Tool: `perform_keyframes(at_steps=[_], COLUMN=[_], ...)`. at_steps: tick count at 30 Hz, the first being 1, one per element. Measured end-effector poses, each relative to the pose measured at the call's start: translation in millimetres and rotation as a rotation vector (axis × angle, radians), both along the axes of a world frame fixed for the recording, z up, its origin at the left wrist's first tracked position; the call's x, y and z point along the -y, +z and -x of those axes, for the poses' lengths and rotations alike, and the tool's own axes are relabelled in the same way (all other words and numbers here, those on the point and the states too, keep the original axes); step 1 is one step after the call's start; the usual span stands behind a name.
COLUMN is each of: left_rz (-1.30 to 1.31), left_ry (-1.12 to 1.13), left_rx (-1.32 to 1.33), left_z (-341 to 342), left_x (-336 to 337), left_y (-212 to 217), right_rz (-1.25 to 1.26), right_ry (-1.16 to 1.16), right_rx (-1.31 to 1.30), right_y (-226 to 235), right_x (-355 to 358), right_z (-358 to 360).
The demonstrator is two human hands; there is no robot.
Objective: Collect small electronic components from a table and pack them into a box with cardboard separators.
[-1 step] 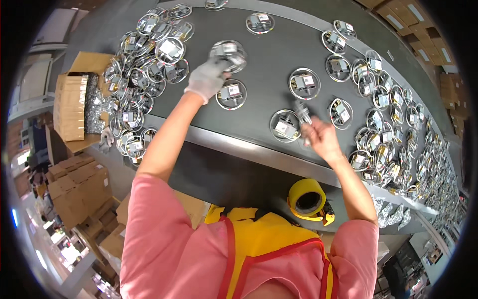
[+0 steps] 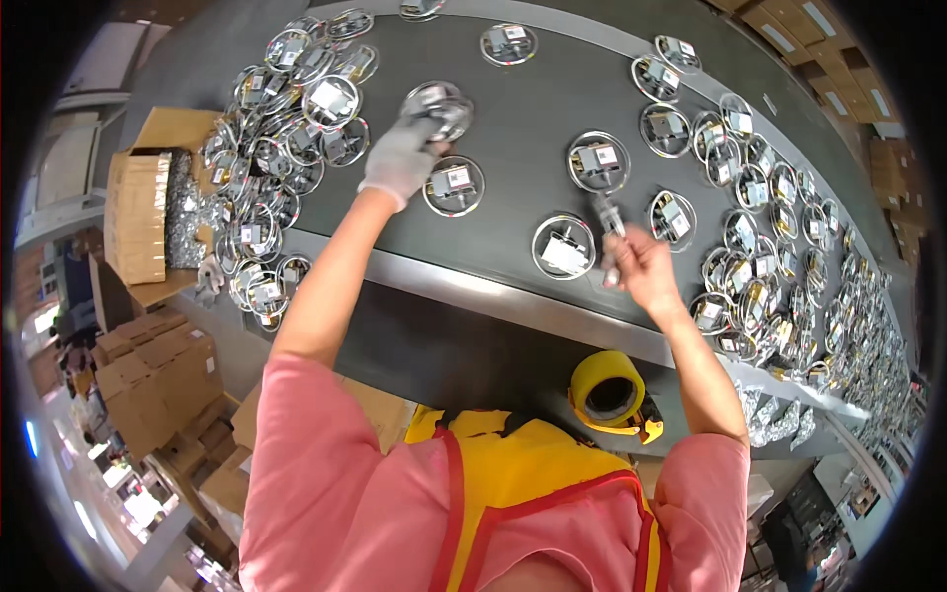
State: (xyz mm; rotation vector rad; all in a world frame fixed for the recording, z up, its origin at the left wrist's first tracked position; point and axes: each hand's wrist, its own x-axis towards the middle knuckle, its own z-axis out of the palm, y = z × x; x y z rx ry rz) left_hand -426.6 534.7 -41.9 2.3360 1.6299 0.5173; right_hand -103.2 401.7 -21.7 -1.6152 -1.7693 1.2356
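Observation:
My left hand (image 2: 400,163) wears a pale glove and is closed on a thermostat with a coiled tube (image 2: 440,107), blurred by motion above the dark belt (image 2: 503,128). Just nearer lies another coiled-tube thermostat (image 2: 454,185). My bare right hand (image 2: 639,264) pinches a small shiny metal piece (image 2: 609,213); motion blur hides its exact kind. Around that hand are three more thermostats: one beyond it (image 2: 598,161), one to its left (image 2: 563,248) and one to its right (image 2: 673,219). Each is a small metal box with a pale label inside a ring of tubing.
Piles of thermostats crowd the belt at left (image 2: 286,138) and right (image 2: 760,266). An opened carton (image 2: 138,217) with bubble wrap stands at the left. A yellow tape roll in a dispenser (image 2: 607,383) rests near my body, beyond the metal edge (image 2: 464,286).
My left hand and its thermostat have shifted slightly left. My right hand's metal piece has moved a little right and down. The whole view has shifted slightly.

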Motion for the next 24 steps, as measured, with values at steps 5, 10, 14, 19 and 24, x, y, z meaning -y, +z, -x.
perform_keyframes(at_steps=[5,10,14,19,24], left_rz=[0.043,-0.215,-0.37,-0.204,0.531], left_ry=[0.359,-0.104,-0.138,0.015,0.507], left_rx=[0.533,-0.005,-0.194,0.065,1.129], left_z=[-2,-3,-6,-18,-79], left_x=[54,100,97,89,67], left_y=[9,-7,-14,-5,37], right_rz=[-0.541,-0.772,-0.639,0.222,-0.422], right_ry=[0.28,0.398,0.231,-0.552,-0.567], right_rx=[0.101,0.47,0.384,-0.47,0.106], right_y=[-13,-25,-36,21,11], right_x=[12,9,23,26,31], right_z=[-16,5,15,18,-40])
